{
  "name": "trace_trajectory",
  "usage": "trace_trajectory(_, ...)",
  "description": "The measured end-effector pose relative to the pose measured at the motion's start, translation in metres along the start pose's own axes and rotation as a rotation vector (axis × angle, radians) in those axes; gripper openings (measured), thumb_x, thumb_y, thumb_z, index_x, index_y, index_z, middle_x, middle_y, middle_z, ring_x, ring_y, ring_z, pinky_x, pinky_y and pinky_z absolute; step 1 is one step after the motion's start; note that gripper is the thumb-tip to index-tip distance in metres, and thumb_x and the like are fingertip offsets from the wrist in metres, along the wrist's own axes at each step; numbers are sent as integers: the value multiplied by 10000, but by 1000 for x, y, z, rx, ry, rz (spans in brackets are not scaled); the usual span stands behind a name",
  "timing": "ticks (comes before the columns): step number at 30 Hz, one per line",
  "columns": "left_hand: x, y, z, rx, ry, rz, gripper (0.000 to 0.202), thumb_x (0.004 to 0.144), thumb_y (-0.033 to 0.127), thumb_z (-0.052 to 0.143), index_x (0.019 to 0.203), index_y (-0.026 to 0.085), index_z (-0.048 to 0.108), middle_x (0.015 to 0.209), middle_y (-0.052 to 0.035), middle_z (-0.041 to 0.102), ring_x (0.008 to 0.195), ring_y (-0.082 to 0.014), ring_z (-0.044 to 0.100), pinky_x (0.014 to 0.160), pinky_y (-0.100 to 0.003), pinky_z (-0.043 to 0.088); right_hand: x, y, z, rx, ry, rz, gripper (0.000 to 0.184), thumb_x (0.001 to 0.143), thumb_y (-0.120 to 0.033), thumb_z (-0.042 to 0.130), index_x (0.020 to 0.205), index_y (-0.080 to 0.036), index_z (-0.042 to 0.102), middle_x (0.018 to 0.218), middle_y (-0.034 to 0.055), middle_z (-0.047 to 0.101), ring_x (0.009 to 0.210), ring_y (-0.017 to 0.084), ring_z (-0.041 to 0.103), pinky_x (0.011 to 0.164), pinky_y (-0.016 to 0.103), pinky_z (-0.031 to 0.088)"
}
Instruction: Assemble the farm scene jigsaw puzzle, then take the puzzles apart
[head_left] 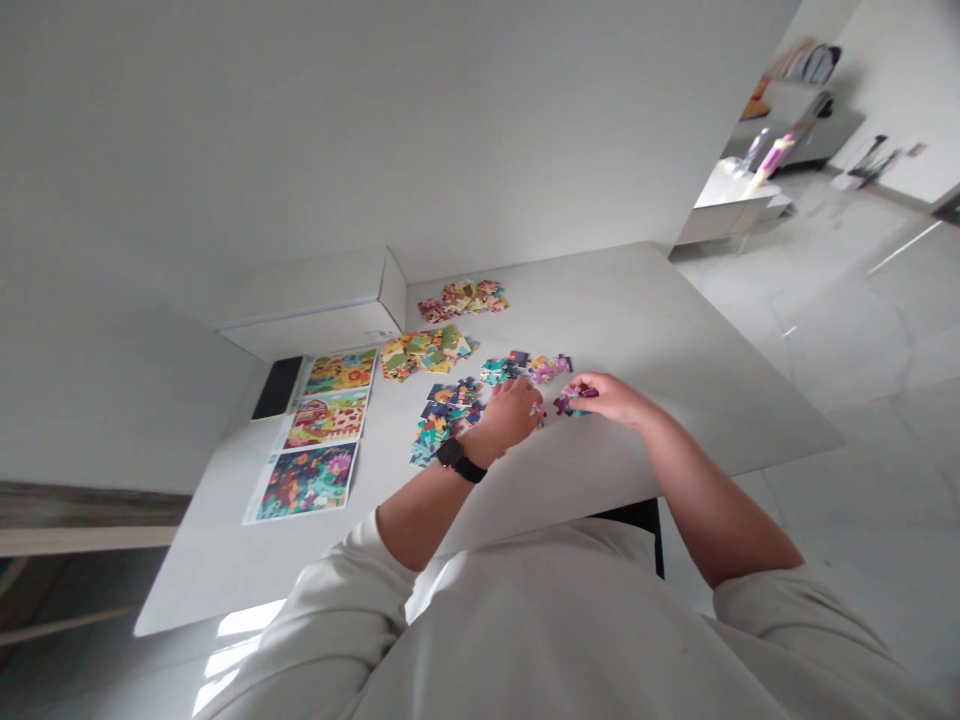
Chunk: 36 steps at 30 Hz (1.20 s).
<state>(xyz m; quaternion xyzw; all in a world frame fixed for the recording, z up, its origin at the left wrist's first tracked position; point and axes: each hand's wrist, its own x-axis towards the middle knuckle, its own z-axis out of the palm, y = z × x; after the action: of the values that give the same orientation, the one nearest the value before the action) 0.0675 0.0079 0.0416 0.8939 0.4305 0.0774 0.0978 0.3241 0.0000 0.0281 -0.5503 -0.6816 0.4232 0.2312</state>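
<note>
My left hand [514,408], with a black watch on its wrist, rests curled on the white table [660,340] over a cluster of blue jigsaw pieces [447,412]. What its fingers hold is hidden. My right hand [609,396] pinches a purple jigsaw piece [571,402] just right of the left hand. More teal and purple pieces [525,367] lie just beyond both hands.
A yellow-green pile of pieces [424,352] and a reddish pile [463,298] lie farther back. A sheet with three reference pictures [319,436] lies at the left, beside a black phone [277,387]. A white box [315,305] stands against the wall.
</note>
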Motion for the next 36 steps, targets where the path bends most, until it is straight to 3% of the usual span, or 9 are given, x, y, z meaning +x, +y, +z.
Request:
trace_trajectory(2, -20, -25, -3, -3, 107, -94, 258, 1029, 361, 666, 1229, 222, 752, 1358, -146, 674, 1264, -334, 641, 1124, -513, 516, 20, -3, 10, -26, 46, -43, 316, 927, -399, 788, 1180, -210, 761, 1102, 74, 803, 982, 237, 750, 926, 376, 595)
trace_trajectory(6, -74, -83, -4, -31, 273, -294, 396, 1017, 382, 677, 1388, 245, 674, 1415, -143, 657, 1345, -341, 610, 1177, -527, 501, 59, -6, 27, -397, 287, -161, 367, 979, -352, 746, 1322, -221, 752, 1316, 159, 742, 1253, 326, 684, 1159, 507, 516)
trace_trajectory(10, -119, -112, 13, -58, 309, -352, 560, 1002, 459, 688, 1511, 246, 592, 1561, -178, 567, 1465, -376, 530, 1235, -579, 469, 83, -5, 48, -609, 264, -218, 419, 1004, -330, 694, 1402, -202, 734, 1450, 193, 674, 1391, 382, 595, 1221, 564, 457)
trace_trajectory(14, -129, -107, 33, -98, 269, -272, 614, 985, 459, 706, 1537, 223, 576, 1623, -205, 517, 1538, -414, 460, 1272, -657, 424, 83, -8, 68, -613, 166, -332, 363, 1005, -337, 693, 1334, -209, 781, 1479, 173, 675, 1387, 358, 610, 1235, 546, 448)
trace_trajectory(17, -124, -98, 39, -153, 280, -177, 527, 1000, 346, 666, 1508, 221, 604, 1605, -192, 539, 1562, -393, 446, 1296, -652, 410, 73, -11, 70, -536, 75, -435, 285, 1000, -327, 699, 1243, -233, 815, 1410, 132, 729, 1330, 313, 661, 1200, 499, 494)
trace_trajectory(21, -121, -94, 34, -274, 275, -58, 512, 979, 229, 647, 1490, 227, 614, 1601, -169, 541, 1522, -339, 515, 1278, -575, 472, 71, -12, 56, -446, 134, -425, 277, 992, -275, 685, 1238, -251, 809, 1271, 102, 780, 1204, 283, 717, 1134, 474, 553)
trace_trajectory(24, -116, -94, 30, -350, 273, -34, 535, 963, 254, 697, 1490, 218, 613, 1608, -174, 528, 1483, -332, 560, 1257, -546, 504, 89, -12, 51, -453, 239, -374, 370, 993, -262, 675, 1351, -238, 766, 1370, 127, 742, 1286, 305, 683, 1196, 513, 517)
trace_trajectory(31, -91, -76, 13, -375, 243, 106, 548, 982, 291, 720, 1516, 244, 604, 1616, -170, 522, 1512, -324, 532, 1263, -527, 494, 124, -26, 82, -457, 149, -404, 340, 1040, -292, 627, 1333, -240, 792, 1427, 129, 735, 1341, 304, 668, 1223, 523, 491)
trace_trajectory(36, -146, -91, -4, -202, 295, -97, 462, 1008, 323, 694, 1462, 254, 643, 1547, -154, 602, 1417, -341, 595, 1204, -570, 515, 104, -31, 76, -396, 29, -552, 241, 1048, -352, 637, 1096, -255, 852, 1153, 100, 805, 1119, 271, 735, 1090, 459, 560)
